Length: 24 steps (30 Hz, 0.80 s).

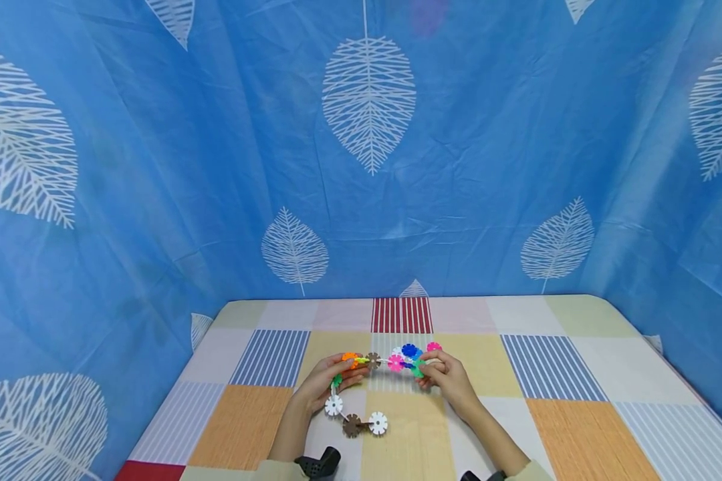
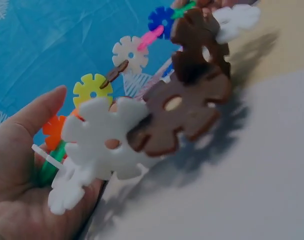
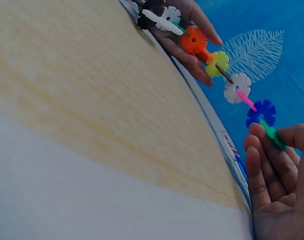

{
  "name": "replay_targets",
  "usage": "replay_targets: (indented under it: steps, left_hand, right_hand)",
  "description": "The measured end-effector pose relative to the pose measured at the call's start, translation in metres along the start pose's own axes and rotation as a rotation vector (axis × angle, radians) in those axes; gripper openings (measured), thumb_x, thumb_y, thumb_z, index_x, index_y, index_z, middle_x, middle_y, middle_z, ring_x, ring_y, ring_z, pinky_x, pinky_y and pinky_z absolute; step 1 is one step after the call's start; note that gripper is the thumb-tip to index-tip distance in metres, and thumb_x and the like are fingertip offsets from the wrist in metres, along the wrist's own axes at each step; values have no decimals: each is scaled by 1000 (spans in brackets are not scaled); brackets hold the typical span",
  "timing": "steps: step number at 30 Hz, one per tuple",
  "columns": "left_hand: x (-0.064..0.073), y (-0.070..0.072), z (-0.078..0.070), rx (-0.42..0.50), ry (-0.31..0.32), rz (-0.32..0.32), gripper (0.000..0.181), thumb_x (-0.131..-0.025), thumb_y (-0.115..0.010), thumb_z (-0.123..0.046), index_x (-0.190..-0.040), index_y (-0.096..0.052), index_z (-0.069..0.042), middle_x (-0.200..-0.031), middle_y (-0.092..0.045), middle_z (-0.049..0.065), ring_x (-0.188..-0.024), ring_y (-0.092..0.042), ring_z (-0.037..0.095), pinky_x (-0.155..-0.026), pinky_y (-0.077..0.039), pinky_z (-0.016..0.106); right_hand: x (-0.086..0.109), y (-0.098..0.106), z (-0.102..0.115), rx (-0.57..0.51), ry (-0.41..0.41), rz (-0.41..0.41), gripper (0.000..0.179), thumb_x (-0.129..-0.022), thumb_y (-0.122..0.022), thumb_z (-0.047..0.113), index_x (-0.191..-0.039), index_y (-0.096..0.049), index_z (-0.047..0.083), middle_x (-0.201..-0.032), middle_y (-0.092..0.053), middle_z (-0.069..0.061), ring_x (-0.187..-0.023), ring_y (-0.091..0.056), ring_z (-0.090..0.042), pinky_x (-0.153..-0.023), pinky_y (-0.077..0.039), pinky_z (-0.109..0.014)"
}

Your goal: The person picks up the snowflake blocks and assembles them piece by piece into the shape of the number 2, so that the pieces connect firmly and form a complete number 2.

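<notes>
In the head view, a chain [image 1: 373,361] of notched, flower-shaped discs is held up over the cloth-covered counter [image 1: 562,427], spanning from hand to hand. It is carried by the left hand [image 1: 325,384], from which one end is trailed toward the near side, finished by a white disc [image 1: 378,423]. Farther along, a green disc [image 1: 418,369] is pinched by the right hand [image 1: 451,381]. Beyond the chain, near the right hand, a blue disc [image 1: 409,350] and a pink disc [image 1: 434,347] are seen.

In the left wrist view, the chain is passed between the left hand's thumb and fingers, which are spread apart around an orange disc [image 2: 54,131]. A brown disc [image 2: 187,115] in the trailing end is shown close up.

In the right wrist view, the green disc is gripped narrowly between the right hand's thumb and fingertips. It is joined to a dark blue disc [image 3: 261,114], and the line is continued to a yellow disc [image 3: 217,64] beside the left hand's fingertips.
</notes>
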State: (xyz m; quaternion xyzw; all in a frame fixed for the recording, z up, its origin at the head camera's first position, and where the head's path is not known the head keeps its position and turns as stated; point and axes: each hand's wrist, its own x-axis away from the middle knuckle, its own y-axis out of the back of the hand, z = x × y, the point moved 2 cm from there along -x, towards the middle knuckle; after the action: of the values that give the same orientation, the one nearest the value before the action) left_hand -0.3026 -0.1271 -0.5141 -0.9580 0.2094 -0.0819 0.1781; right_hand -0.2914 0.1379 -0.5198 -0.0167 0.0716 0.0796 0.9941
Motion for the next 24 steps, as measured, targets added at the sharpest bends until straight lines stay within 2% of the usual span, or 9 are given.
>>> replay_targets:
  steps: [2,6,8,10,13,15,17,20,24]
  left_hand:
    - [1,2,-1,-10,-14,-15,43,-95,-51,-9,-128,-38,16,-113,-58,23,-99,-62,25,-90,-47,35]
    - [5,10,-3,-41,-43,-16,43,-93,-53,-9,-126,-41,17,-112,-59,20,-98,-62,25,-90,-46,35]
    - [7,15,-5,-65,-53,-1,42,-94,-52,-9,-126,-41,17,-113,-58,20,-99,-62,25,-90,-46,36]
    - [10,19,-6,-92,-58,11,41,-94,-52,-8,-125,-42,16,-113,-58,19,-100,-62,25,-89,-47,36]
    - [13,24,-8,-126,-56,31,38,-94,-52,-9,-123,-45,15,-112,-58,17,-99,-62,25,-89,-47,36]
    - [15,26,-9,-132,-49,45,36,-94,-52,-9,-121,-47,14,-111,-59,16,-99,-62,26,-89,-47,36]
    - [16,27,-9,-125,-40,58,34,-93,-53,-10,-120,-50,12,-111,-59,15,-99,-62,26,-89,-47,36]
    - [16,28,-9,-107,-29,69,32,-93,-54,-9,-119,-52,10,-111,-60,15,-100,-62,26,-90,-46,37]
    - [16,29,-9,-100,-21,66,32,-92,-54,-7,-119,-51,11,-111,-61,16,-100,-61,26,-90,-46,36]
  right_hand:
    - [1,0,0,38,32,44,21,-87,-60,2,-103,-53,-10,-70,-65,-14,-60,-62,-18,-57,-54,-29]
    - [3,-1,0,134,147,143,15,-88,-59,3,-100,-56,-7,-71,-64,-18,-59,-61,-25,-58,-54,-33]
    - [3,-1,1,185,212,136,12,-89,-60,5,-97,-60,-3,-73,-65,-16,-61,-61,-25,-59,-54,-32]
    - [2,0,2,261,273,65,9,-88,-62,9,-93,-65,2,-76,-65,-10,-66,-60,-20,-61,-52,-28]
    - [-3,4,3,451,361,-114,9,-84,-68,12,-92,-69,7,-88,-65,-4,-80,-56,-17,-68,-48,-27]
    - [-7,6,3,604,391,-211,19,-80,-72,14,-98,-69,8,-99,-63,-7,-92,-52,-21,-78,-44,-34]
    - [-13,8,1,744,389,-251,35,-79,-73,20,-109,-65,5,-112,-59,-15,-105,-49,-30,-87,-40,-45]
    - [-23,6,-3,898,345,-212,56,-80,-70,32,-125,-55,3,-127,-49,-24,-121,-39,-42,-98,-30,-58]
    - [-35,-3,-8,1016,341,-60,61,-85,-62,43,-133,-49,8,-136,-39,-26,-128,-30,-44,-102,-25,-59]
